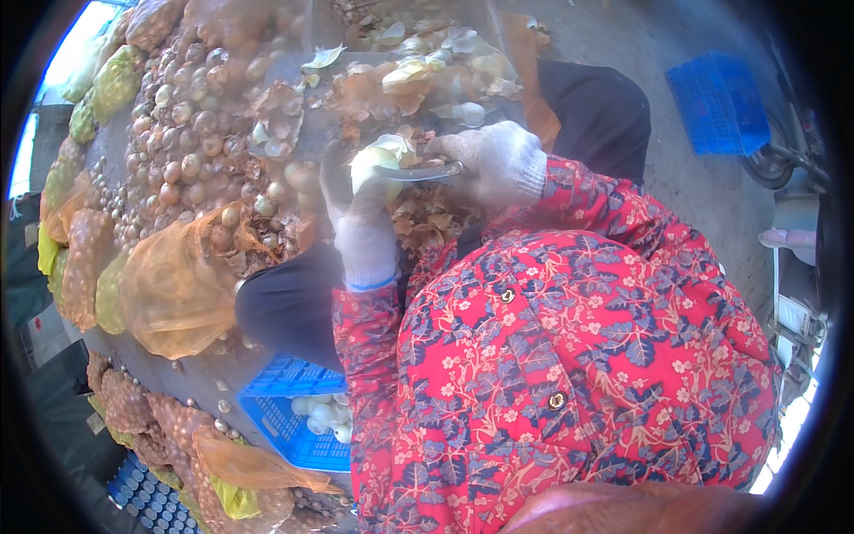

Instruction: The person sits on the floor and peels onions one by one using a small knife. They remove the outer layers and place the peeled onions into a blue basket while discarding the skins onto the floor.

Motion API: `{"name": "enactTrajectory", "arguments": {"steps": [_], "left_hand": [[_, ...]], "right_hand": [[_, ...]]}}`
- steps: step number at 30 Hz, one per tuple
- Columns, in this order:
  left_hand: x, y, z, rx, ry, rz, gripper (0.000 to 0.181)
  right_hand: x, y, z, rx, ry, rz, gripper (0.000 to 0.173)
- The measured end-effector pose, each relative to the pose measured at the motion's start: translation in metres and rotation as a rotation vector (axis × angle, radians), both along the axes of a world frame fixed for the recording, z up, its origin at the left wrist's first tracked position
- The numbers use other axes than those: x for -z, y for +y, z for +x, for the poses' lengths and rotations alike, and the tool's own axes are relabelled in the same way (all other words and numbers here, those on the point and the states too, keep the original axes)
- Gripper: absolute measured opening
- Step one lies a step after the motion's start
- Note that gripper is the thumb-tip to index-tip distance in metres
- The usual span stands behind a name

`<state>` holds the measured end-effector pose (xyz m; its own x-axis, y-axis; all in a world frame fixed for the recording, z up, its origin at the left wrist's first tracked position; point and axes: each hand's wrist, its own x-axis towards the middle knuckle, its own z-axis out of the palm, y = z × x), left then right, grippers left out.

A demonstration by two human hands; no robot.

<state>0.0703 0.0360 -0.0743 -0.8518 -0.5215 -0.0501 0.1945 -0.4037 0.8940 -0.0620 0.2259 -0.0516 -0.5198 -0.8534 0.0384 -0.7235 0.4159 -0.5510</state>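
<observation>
A pale, partly peeled onion [365, 168] rests in my left hand [363, 230], whose gloved fingers curl around it. A loosened flap of skin stands up from its top. My right hand [497, 163], also in a whitish glove, grips a small knife [421, 173]. The blade crosses in front of the onion and appears to touch it. Most of the knife's handle is hidden by the glove. Beneath both hands lie dry brown onion skins [427, 217], and more peelings [407, 77] cover the grey surface beyond them.
Many unpeeled onions [190, 133] are heaped at the left, beside an orange mesh bag [180, 287]. A blue crate [293, 427] by my left knee holds peeled onions [323, 417]. Another blue crate [717, 103] is on the floor at right. Filled net sacks [120, 394] lie lower left.
</observation>
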Motion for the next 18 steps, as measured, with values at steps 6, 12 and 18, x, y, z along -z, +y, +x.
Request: {"name": "enactTrajectory", "arguments": {"steps": [6, 12, 18], "left_hand": [[0.001, 0.002, -0.004, -0.057, -0.100, 0.021, 0.073], [-0.005, 0.010, 0.002, 0.010, 0.029, -0.073, 0.083], [0.002, 0.005, 0.000, -0.035, -0.096, 0.013, 0.073]], "right_hand": [[0.002, -0.007, 0.007, 0.097, 0.035, 0.155, 0.043], [0.013, -0.007, -0.029, 0.455, -1.133, -0.285, 0.029], [-0.017, -0.010, -0.017, 0.171, -0.867, -0.170, 0.034]]}}
